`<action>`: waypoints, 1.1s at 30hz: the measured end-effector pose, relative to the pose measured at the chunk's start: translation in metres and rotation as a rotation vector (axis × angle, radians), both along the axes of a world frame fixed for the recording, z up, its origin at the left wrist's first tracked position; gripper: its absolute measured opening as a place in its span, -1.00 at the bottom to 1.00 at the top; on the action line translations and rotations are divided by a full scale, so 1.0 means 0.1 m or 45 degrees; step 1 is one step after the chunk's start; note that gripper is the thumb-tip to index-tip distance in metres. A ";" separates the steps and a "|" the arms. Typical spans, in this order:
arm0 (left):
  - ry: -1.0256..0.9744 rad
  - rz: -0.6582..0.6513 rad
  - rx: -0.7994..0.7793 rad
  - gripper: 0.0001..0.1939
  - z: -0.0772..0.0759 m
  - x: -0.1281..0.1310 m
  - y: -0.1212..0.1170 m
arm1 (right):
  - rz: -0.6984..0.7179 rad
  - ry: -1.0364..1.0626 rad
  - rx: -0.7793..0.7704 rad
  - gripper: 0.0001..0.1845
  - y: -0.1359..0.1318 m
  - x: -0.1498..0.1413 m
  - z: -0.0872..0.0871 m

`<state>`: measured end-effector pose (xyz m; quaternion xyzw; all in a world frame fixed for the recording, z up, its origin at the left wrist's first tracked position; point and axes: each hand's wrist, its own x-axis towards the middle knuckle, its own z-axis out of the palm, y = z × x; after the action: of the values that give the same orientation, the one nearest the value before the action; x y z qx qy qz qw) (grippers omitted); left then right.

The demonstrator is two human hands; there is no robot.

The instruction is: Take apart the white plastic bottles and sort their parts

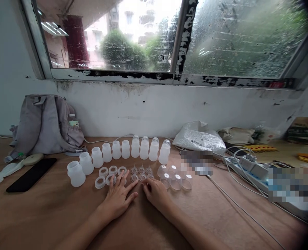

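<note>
On the brown bench, a grey backpack and a black mat are resting; ten bottles are making a curved row, and rings, teats and clear caps are lying nearby.

Bright daylight glares through the window; wide-angle edges bend, right corners dark

Left hand: fingers spread over white collar rings, in two rows. Right hand: fingertips at near row of clear nipples. Clear domed caps: grouped to the right. White bottles: arc on far side, the four at right capped. Backpack: far left, against wall. Power strip: right.
</note>
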<state>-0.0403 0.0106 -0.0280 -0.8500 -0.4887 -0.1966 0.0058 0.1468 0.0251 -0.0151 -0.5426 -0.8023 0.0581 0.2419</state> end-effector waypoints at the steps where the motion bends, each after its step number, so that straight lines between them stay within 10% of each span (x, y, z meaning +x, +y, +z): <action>1: -0.001 -0.001 -0.003 -0.55 0.00 0.00 0.00 | -0.021 0.017 -0.004 -0.79 0.00 0.00 0.01; 33: -0.158 0.244 0.241 -0.69 0.17 -0.48 0.25 | -0.210 -0.256 -0.077 -0.75 -0.06 0.14 0.11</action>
<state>-0.0885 0.0355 -0.0110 -0.7812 -0.5464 -0.2925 0.0745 0.1603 0.0194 -0.0041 -0.6169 -0.7731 0.0074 0.1477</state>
